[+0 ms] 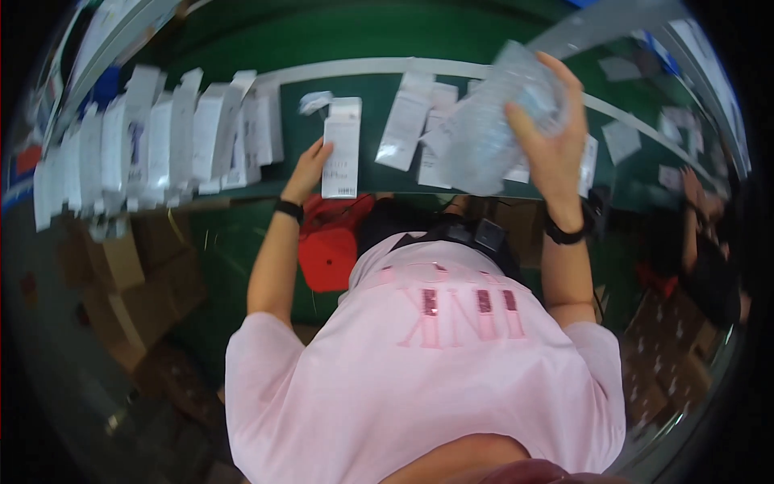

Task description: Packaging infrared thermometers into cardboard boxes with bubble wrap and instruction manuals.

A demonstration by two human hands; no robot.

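Note:
My right hand (556,141) is raised over the green table, its thumb and fingers closed around a clear bubble-wrap bag (484,137). Something pale bluish seems to lie inside the bag, too blurred to name. At the table's near edge my left hand (309,171) grips the left side of a slim white carton (342,153), whose top end looks open. Between the two hands, more white cartons (405,121) lie on the table, some partly covered by the bag.
A row of white cartons (169,141) stands along the left of the green table (371,89). Brown cardboard boxes (133,282) are below at left. A red stool (329,256) is under the table edge. Another person's arm (692,218) reaches in at far right.

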